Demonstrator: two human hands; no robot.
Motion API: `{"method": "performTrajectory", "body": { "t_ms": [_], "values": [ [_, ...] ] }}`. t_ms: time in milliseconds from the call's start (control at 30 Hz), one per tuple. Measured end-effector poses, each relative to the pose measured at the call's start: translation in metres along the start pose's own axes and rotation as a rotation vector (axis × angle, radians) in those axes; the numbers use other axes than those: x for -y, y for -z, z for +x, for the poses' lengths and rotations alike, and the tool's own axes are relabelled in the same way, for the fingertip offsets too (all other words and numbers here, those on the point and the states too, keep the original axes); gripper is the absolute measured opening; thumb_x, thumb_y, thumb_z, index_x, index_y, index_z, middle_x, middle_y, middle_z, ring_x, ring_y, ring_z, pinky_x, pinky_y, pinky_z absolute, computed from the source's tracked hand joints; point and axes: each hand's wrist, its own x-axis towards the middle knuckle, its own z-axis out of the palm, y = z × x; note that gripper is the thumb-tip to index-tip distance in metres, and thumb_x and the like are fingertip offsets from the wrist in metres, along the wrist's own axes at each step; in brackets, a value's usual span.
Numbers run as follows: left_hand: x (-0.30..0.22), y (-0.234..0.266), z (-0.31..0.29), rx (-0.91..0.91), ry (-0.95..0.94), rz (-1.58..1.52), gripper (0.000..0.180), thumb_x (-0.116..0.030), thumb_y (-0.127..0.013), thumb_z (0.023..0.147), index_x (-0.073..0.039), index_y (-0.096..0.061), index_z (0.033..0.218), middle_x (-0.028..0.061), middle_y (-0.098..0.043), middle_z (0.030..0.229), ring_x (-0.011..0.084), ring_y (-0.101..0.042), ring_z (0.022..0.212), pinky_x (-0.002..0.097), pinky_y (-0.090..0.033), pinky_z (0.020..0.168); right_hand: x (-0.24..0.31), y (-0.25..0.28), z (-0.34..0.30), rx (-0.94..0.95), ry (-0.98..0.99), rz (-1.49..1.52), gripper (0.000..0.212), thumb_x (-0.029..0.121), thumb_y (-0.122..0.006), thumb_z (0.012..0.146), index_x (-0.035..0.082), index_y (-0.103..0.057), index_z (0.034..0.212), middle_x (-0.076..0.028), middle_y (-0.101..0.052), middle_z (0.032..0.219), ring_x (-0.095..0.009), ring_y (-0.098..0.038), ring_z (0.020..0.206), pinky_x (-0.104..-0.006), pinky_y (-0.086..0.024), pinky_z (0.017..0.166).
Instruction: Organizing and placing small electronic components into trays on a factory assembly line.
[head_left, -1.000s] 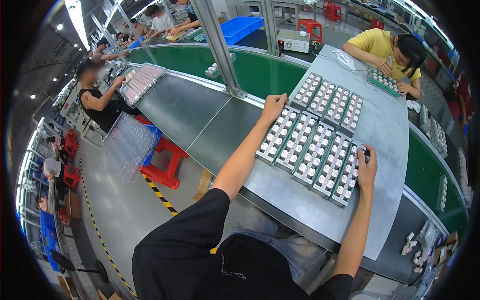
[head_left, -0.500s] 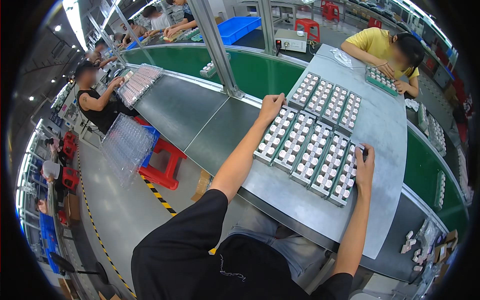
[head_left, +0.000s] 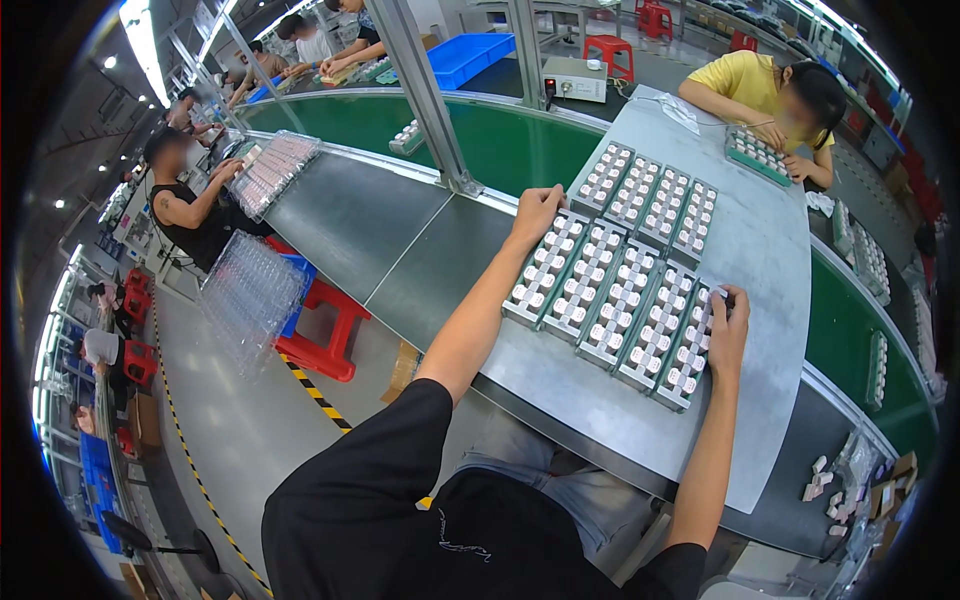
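Several long green trays packed with white round-topped parts lie side by side on the grey metal table (head_left: 745, 440) before me. My left hand (head_left: 541, 212) has its fingers bent against the far corner of the leftmost near tray (head_left: 545, 268). On the opposite side, my right hand (head_left: 730, 325) curls its fingers over the outer edge of the rightmost near tray (head_left: 687, 355). The near row sits between my two hands. Behind it, touching or almost touching, stands a second row of similar trays (head_left: 648, 200). My fingertips are partly hidden at both ends.
Across the table a person in yellow (head_left: 745, 90) handles another green tray (head_left: 760, 155). A metal post (head_left: 430, 100) rises beside the green conveyor belt (head_left: 530, 155). Left are a red stool (head_left: 335, 330) and clear plastic trays (head_left: 250, 290). Small loose parts (head_left: 818, 480) lie at right.
The whole view has shifted very slightly. My hands keep their places at both sides of the near row, and the trays stay put.
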Motion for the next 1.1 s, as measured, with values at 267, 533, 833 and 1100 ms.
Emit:
{"method": "performTrajectory", "body": {
  "t_ms": [267, 533, 833, 1100],
  "values": [
    [-0.003, 0.001, -0.001, -0.007, 0.015, 0.008, 0.044, -0.026, -0.050, 0.097, 0.005, -0.064, 0.069, 0.0056, -0.061, 0.062, 0.0114, -0.053, 0.058, 0.0291, -0.041, 0.058, 0.017, 0.001, -0.006, -0.047, -0.010, 0.098, 0.023, 0.020, -0.052, 0.095, 0.003, -0.061, 0.109, -0.016, -0.059, 0.109, -0.026, -0.055, 0.101, -0.0347, -0.043, 0.089],
    [-0.004, 0.000, -0.001, -0.012, 0.011, 0.023, 0.044, -0.027, -0.051, 0.096, 0.004, -0.064, 0.068, 0.0062, -0.059, 0.059, 0.0121, -0.053, 0.056, 0.0303, -0.041, 0.058, 0.008, 0.000, -0.002, -0.045, 0.128, -0.017, 0.024, 0.018, -0.045, 0.098, 0.002, -0.060, 0.108, -0.014, -0.060, 0.109, -0.026, -0.054, 0.103, -0.0344, -0.042, 0.090],
    [-0.009, -0.001, -0.001, 0.025, 0.038, 0.085, 0.043, -0.028, -0.053, 0.096, 0.004, -0.063, 0.068, 0.0060, -0.059, 0.060, 0.0119, -0.051, 0.055, 0.0307, -0.041, 0.056, 0.007, -0.003, 0.010, 0.005, 0.133, -0.015, 0.023, 0.018, -0.049, 0.095, 0.000, -0.059, 0.105, -0.014, -0.058, 0.100, -0.025, -0.055, 0.094, -0.0338, -0.042, 0.085],
    [-0.004, 0.000, -0.003, 0.018, 0.053, -0.037, 0.043, -0.029, -0.054, 0.095, 0.004, -0.064, 0.068, 0.0059, -0.059, 0.059, 0.0112, -0.051, 0.056, 0.0310, -0.041, 0.056, -0.002, -0.008, 0.040, -0.077, -0.046, -0.075, 0.044, 0.032, -0.049, 0.096, -0.005, -0.063, 0.079, -0.013, -0.061, 0.068, -0.021, -0.053, 0.064, -0.0345, -0.042, 0.067]
  ]
}}
